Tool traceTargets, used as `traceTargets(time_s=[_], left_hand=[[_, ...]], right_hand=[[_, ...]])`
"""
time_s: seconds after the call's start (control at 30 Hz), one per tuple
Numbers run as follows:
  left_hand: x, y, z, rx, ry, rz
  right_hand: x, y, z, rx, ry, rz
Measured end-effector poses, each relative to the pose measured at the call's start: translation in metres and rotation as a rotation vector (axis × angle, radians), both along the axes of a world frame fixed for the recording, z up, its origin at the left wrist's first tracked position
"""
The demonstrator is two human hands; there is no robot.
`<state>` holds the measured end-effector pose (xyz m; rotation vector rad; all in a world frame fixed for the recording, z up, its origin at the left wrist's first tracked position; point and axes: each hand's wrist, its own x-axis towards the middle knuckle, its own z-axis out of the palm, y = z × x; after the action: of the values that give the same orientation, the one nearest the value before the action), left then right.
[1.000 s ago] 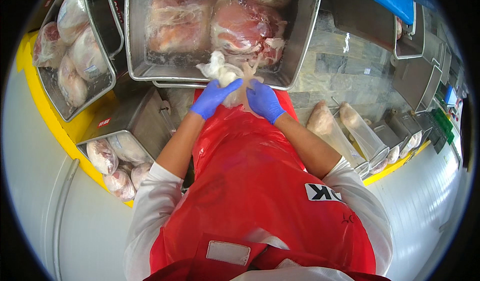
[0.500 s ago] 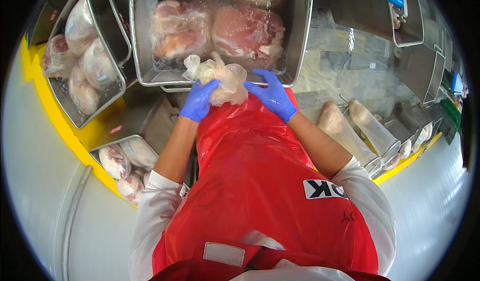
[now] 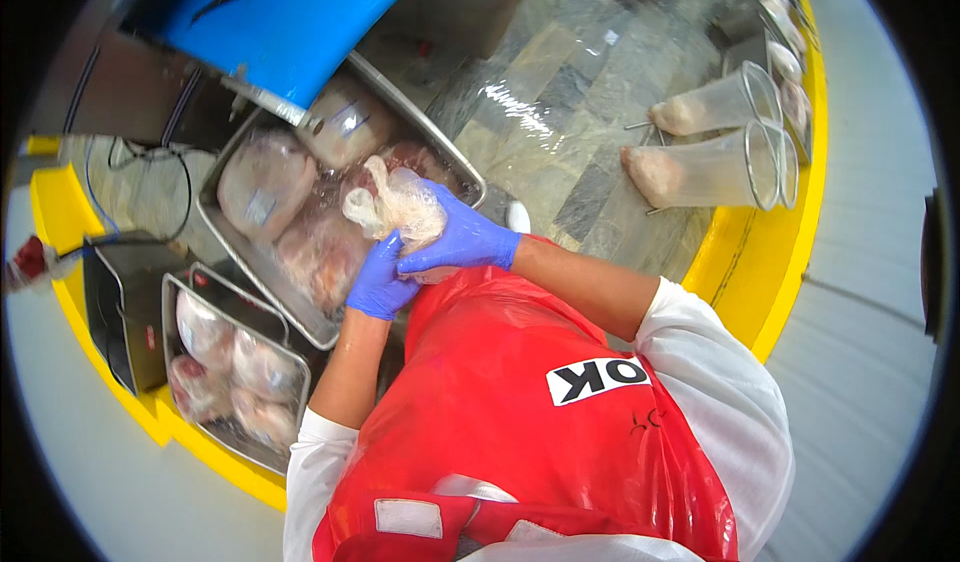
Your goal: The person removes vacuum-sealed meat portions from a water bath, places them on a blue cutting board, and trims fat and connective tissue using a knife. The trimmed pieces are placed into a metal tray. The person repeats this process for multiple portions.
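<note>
Fingers point(image 3: 372, 274) of the left hand point(image 3: 380, 280), in a blue glove, curl up under a clear plastic bag of raw meat point(image 3: 405, 207) and grip its lower end. Right hand point(image 3: 462, 242), gloved the same, lies across the bag's near side with its fingers point(image 3: 425, 259) closed on it. Between them the bag is held in the air just above the near corner of a large steel tray point(image 3: 262, 280), its bunched top sticking up to the left. More bagged cuts point(image 3: 268, 182) lie inside that tray. A smaller steel bin point(image 3: 300, 372) of bagged pieces sits lower left. The person wears a red apron point(image 3: 520, 402). Two clear plastic cones point(image 3: 720, 167), each with meat inside, lie on their sides well apart to the right.
</note>
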<state>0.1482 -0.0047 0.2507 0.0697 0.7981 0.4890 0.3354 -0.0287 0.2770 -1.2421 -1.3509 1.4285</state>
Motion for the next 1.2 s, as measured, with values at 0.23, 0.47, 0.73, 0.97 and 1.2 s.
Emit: traceTargets(time_s=[0.23,0.47,0.73,0.97,1.2], left_hand=[[0.155,-0.045,0.034,0.245,-0.021,-0.370],[0.320,-0.122,0.113,0.884,0.271,-0.890],[0.366,-0.090,0.143,0.962,0.344,-0.712],[0.185,-0.083,-0.066,1.431,1.304,-0.890],[-0.058,-0.265,-0.179,0.755,1.603,-0.749]], right_hand=[[0.133,-0.075,0.004,0.333,-0.092,-0.282],[0.289,-0.198,0.015,0.275,0.535,-0.876],[0.591,-0.325,0.105,0.532,0.065,-1.518],[0.877,-0.430,0.043,0.006,0.490,-1.404],[0.756,-0.280,-0.170,-0.706,0.486,-1.387]])
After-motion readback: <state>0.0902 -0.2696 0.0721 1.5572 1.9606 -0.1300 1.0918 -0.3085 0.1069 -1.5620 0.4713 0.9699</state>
